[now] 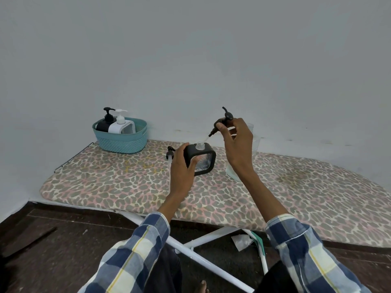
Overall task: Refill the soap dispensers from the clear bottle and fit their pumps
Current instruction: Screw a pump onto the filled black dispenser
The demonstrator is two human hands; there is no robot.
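Pump going in now. Right hand (237,142), just right of centre frame, fingers pinching the black pump (224,121) by its collar, held tilted, its clear dip tube (205,140) slanting down-left w/ the tip just at the open neck of the black dispenser (201,158). Left hand (183,163) wraps that dispenser from its left side, thumb on the front, fingers curled round, holding it on the ironing board (127,187).

To do this well, imo: steady the bottle, stand the pump up so the tube drops straight thru the neck, seat the collar flat, then turn; tilted threads will likely cross.

A second pump (170,154) lies on the board just left of the left hand. The clear bottle (254,142) stands behind the right hand, mostly hidden.

Surface: leopard-print board cover, white legs, dark floor below. Teal basket (120,140) at upper left holds a black & a white dispenser, pumps on. Plain pale wall behind.
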